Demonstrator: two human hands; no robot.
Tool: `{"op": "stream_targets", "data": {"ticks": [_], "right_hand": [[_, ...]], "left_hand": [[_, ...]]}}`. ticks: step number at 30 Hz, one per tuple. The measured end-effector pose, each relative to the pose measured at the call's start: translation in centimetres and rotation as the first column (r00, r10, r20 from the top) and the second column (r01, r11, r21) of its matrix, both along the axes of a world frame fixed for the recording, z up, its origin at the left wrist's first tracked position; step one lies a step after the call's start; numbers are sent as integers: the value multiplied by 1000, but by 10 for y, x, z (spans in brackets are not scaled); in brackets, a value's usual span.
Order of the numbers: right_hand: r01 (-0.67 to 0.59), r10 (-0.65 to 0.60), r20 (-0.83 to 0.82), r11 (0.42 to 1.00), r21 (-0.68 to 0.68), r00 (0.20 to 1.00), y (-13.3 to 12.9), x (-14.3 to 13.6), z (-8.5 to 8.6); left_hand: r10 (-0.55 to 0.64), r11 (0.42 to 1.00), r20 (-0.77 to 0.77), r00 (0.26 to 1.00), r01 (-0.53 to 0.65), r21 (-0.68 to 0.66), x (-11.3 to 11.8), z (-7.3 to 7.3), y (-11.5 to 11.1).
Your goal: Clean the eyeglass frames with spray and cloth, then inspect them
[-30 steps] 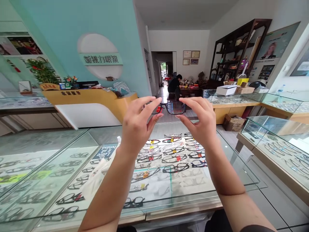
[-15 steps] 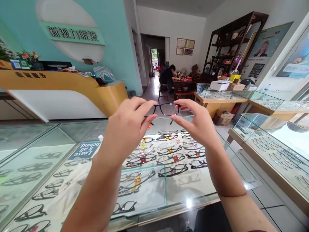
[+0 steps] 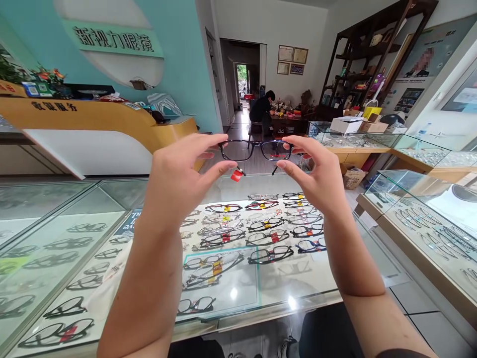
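Note:
A pair of dark-framed eyeglasses point(image 3: 257, 143) is held up level in front of me, above the glass display case point(image 3: 298, 293). My left hand point(image 3: 182, 169) pinches the left end of the frame between thumb and fingers. At the right end, my right hand point(image 3: 313, 166) grips the frame the same way. A small red tag point(image 3: 236, 175) hangs by the left temple arm, and the tips of both arms show below the lenses. Beneath, rows of eyeglasses point(image 3: 270, 254) with yellow and red tags lie in the case.
More glass cases point(image 3: 421, 209) with eyeglasses stand to the right. A yellow-and-white counter point(image 3: 122, 122) is at the back left. A person point(image 3: 262, 113) in dark clothes sits at a table farther back. White box point(image 3: 346, 125) and cardboard box point(image 3: 353, 177) are at the right.
My hands have moved apart, and the eyeglasses have risen slightly and turned so that both lenses show. The view has shifted a little. Both hands still hold the frame.

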State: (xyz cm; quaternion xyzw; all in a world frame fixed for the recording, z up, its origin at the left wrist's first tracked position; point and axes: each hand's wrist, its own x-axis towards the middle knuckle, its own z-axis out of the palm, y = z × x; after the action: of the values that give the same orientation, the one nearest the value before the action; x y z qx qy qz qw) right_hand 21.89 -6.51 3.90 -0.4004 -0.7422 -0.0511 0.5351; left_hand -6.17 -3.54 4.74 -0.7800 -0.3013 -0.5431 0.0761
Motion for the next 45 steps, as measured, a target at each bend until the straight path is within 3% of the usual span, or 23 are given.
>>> {"op": "stream_targets", "data": {"ticks": [7, 12, 15, 18, 23, 30, 40, 45], "right_hand": [[-37, 37, -16, 999, 22, 999, 8, 0, -3], [-20, 20, -28, 1000, 6, 999, 13, -1, -5], [-32, 33, -90, 999, 7, 995, 20, -2, -9], [-56, 55, -132, 998, -7, 990, 30, 0, -13], [-101, 97, -129, 995, -24, 987, 43, 4, -18], [-23, 26, -131, 1000, 19, 991, 36, -1, -16], [112, -102, -89, 987, 119, 991, 20, -12, -11], [118, -108, -86, 985, 128, 990, 20, -12, -10]], "left_hand": [[-127, 983, 245, 961, 155, -95, -3, -12, 29], [-166, 976, 372, 913, 206, -72, 6, -14, 33], [-131, 991, 360, 924, 115, 66, 13, -16, 31], [-31, 970, 282, 959, -38, 239, 21, -19, 27], [61, 923, 265, 962, -155, 353, 31, -23, 22], [105, 969, 247, 963, -155, 192, 31, -27, 28], [-49, 999, 327, 944, 51, 2, 30, -39, 45], [-80, 994, 337, 938, 98, -37, 31, -41, 49]]}}
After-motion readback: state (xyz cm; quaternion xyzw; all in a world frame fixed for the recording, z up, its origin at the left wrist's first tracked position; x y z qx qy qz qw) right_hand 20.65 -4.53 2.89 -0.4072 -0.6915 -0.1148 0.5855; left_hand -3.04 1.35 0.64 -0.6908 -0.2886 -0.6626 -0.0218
